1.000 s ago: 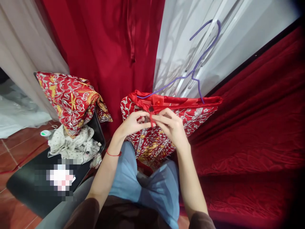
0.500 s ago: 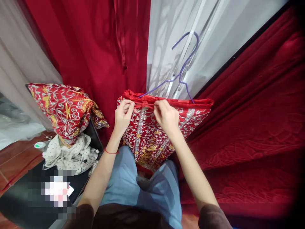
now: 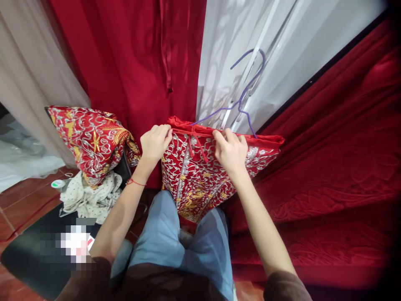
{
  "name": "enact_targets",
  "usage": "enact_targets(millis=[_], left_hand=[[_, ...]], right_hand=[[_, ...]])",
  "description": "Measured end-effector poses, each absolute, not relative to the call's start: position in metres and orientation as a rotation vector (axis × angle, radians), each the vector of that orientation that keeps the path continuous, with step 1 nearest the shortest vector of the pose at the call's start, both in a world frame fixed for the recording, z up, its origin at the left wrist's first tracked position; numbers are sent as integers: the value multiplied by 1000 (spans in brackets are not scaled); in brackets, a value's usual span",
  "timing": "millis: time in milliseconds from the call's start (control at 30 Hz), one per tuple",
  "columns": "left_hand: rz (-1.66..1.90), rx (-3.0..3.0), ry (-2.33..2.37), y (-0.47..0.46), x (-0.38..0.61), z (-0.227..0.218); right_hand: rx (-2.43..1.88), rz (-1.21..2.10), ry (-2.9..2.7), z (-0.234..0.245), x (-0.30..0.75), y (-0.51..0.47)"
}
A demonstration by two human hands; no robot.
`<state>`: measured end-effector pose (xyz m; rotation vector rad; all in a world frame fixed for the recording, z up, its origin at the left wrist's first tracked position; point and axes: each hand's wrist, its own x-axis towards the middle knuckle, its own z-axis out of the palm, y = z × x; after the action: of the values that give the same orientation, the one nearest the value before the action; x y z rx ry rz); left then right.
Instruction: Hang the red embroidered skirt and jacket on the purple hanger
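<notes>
Red cord (image 3: 193,135) sits tied at the satin waistband (image 3: 269,140) of an embroidered garment (image 3: 203,184), just before the person's blue trousers (image 3: 159,230), a purple hanger (image 3: 241,99) rising from its top. From where I stand, the left hand (image 3: 156,142) pinches one side of the cord near the waistband's end, while the right hand (image 3: 231,150) grips the other, fingers curled.

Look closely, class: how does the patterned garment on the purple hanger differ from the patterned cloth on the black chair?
The garment holds the arms of the purple hanger in its top; the cloth drapes over the back of the black chair.
The left hand and right hand hold the garment's red tie; neither touches the cloth.
Both are red with silver and gold patterning.
</notes>
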<state>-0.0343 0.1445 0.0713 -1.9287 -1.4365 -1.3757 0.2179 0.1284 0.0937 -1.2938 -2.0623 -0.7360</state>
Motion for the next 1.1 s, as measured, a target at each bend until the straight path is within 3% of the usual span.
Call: enact_targets(millis=[167, 367, 500, 733, 1100], left_hand=[[-1333, -1982, -1492, 153, -37, 65], [-1335, -2022, -1534, 162, -36, 57], [-1499, -2054, -1360, 165, -37, 76], [-1266, -2399, -1160, 185, -47, 108], [-1623, -2369, -1212, 196, -53, 104]], right_hand=[[-1350, -780, -2106, 85, 214, 127], [-1016, -680, -2487, 102, 256, 112], [-1203, -740, -2293, 129, 320, 100], [-1275, -638, -2372, 133, 391, 93], [-1319, -1053, -2383, 137, 388, 97]])
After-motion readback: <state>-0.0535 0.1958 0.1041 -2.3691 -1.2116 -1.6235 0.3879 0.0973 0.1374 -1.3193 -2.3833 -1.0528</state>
